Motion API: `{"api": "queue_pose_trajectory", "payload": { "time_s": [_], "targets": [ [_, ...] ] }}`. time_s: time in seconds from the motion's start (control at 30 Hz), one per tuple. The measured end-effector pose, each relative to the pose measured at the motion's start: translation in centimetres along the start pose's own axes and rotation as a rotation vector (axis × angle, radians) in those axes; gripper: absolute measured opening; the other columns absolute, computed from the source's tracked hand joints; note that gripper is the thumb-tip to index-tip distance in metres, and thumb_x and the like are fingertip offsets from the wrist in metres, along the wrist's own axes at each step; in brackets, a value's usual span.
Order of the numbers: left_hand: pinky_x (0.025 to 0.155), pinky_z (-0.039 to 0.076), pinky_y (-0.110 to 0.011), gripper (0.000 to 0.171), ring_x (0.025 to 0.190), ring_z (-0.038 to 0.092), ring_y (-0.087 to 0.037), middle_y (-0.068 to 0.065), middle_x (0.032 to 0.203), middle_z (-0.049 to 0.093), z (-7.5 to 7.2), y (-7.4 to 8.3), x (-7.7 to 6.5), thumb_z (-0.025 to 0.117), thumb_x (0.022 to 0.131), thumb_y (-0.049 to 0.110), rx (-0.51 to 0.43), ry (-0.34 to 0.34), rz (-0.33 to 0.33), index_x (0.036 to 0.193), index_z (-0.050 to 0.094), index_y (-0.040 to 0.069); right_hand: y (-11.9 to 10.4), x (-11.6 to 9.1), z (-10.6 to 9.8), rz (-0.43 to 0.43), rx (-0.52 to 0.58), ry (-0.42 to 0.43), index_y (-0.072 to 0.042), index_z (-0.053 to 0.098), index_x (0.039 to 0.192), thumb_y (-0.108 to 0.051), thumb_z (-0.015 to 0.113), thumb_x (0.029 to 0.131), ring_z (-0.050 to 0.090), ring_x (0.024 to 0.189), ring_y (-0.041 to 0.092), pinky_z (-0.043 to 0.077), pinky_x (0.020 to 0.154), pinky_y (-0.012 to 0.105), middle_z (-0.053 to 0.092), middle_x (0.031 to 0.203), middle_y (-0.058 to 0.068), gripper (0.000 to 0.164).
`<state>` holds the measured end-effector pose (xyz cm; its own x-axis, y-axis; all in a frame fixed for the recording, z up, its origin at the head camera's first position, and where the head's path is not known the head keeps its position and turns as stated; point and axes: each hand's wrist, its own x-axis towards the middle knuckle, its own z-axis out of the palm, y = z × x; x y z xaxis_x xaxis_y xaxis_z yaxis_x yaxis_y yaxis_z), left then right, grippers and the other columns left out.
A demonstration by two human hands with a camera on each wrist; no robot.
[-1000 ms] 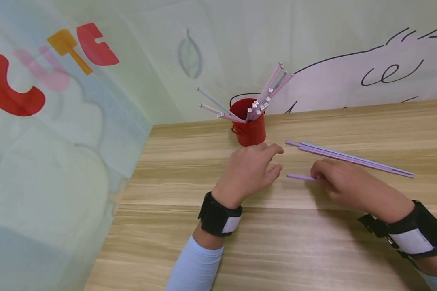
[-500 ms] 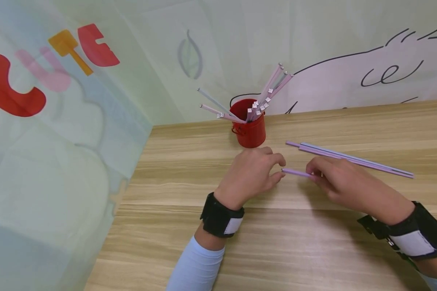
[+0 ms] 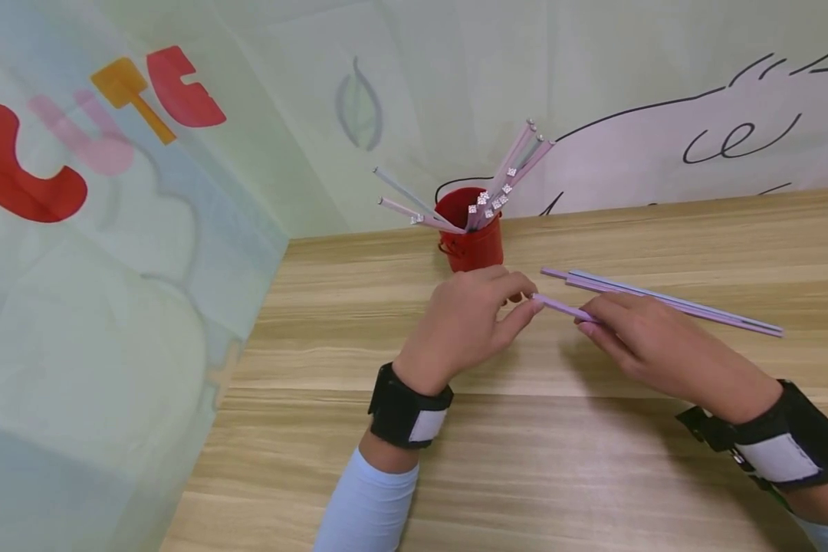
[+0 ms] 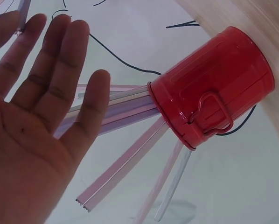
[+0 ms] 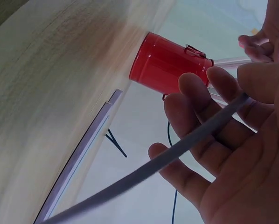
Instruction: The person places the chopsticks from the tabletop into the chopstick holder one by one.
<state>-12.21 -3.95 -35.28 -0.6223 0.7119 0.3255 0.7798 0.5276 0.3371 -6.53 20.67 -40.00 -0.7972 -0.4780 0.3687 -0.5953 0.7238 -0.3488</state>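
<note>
A purple chopstick [image 3: 562, 307] spans the gap between both hands, raised above the table. My right hand [image 3: 652, 337] pinches it between thumb and forefinger, and the rest of it runs back under the palm in the right wrist view. At its silver-tipped end, my left hand [image 3: 462, 322] pinches with thumb and index finger; the other left fingers [image 4: 72, 65] are spread out. Just beyond the left hand stands a small red bucket [image 3: 479, 249] with several pink, purple and pale chopsticks [image 3: 517, 165] leaning out of it, patterned square ends up.
Purple and blue chopsticks [image 3: 697, 308] lie side by side on the wooden table [image 3: 524, 475], behind the right hand. A printed cloth backdrop [image 3: 248, 115] rises along the table's left and far edges.
The right hand has lifted the chopstick from the table and tilted its end up leftward. The left hand's thumb and index finger have closed on that end.
</note>
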Motion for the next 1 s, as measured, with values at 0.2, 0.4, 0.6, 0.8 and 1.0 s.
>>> {"api": "queue_pose_trajectory", "payload": {
  "time_s": [0.2, 0.4, 0.6, 0.8, 1.0],
  "targets": [
    [0.070, 0.047, -0.016, 0.018, 0.082, 0.063, -0.009, 0.003, 0.091, 0.070, -0.3, 0.1, 0.1, 0.070, 0.096, 0.027, -0.081, 0.145, 0.048, 0.105, 0.074, 0.012, 0.2, -0.1, 0.1, -0.006, 0.001, -0.014, -0.012, 0.064, 0.094, -0.006, 0.073, 0.091, 0.043, 0.064, 0.006, 0.039, 0.057, 0.026, 0.047, 0.073, -0.010, 0.011],
    [0.074, 0.050, -0.016, 0.017, 0.080, 0.063, -0.012, -0.002, 0.091, 0.070, -0.9, 0.3, 0.1, 0.069, 0.094, 0.019, -0.176, 0.328, 0.089, 0.104, 0.071, 0.005, 0.3, -0.1, 0.3, 0.003, 0.019, -0.041, -0.011, 0.065, 0.095, -0.007, 0.074, 0.091, 0.044, 0.065, 0.006, 0.040, 0.056, 0.025, 0.052, 0.075, -0.010, 0.011],
    [0.075, 0.056, -0.024, 0.017, 0.081, 0.065, -0.015, -0.010, 0.095, 0.069, -1.6, 0.8, 0.1, 0.068, 0.093, 0.009, -0.331, 0.503, 0.111, 0.107, 0.065, -0.002, 0.4, -0.1, 0.4, 0.024, 0.010, -0.069, -0.009, 0.070, 0.101, -0.010, 0.075, 0.090, 0.053, 0.070, 0.007, 0.048, 0.060, 0.030, 0.062, 0.082, -0.005, 0.012],
    [0.073, 0.056, -0.023, 0.018, 0.079, 0.066, -0.017, -0.011, 0.093, 0.068, -1.7, 0.8, 0.2, 0.065, 0.094, 0.007, -0.292, 0.597, 0.113, 0.109, 0.062, -0.003, 0.5, -0.3, 0.6, 0.043, -0.018, -0.091, -0.007, 0.072, 0.102, -0.013, 0.075, 0.090, 0.058, 0.074, 0.009, 0.053, 0.065, 0.035, 0.065, 0.085, -0.002, 0.014],
    [0.072, 0.057, -0.025, 0.022, 0.076, 0.066, -0.018, -0.013, 0.092, 0.069, -2.0, 0.8, 0.2, 0.067, 0.093, 0.004, -0.251, 0.681, 0.139, 0.112, 0.062, -0.005, 0.8, -0.5, 0.7, 0.057, -0.031, -0.119, -0.007, 0.072, 0.102, -0.011, 0.076, 0.089, 0.060, 0.075, 0.011, 0.053, 0.064, 0.037, 0.065, 0.087, -0.002, 0.014]
  ]
}}
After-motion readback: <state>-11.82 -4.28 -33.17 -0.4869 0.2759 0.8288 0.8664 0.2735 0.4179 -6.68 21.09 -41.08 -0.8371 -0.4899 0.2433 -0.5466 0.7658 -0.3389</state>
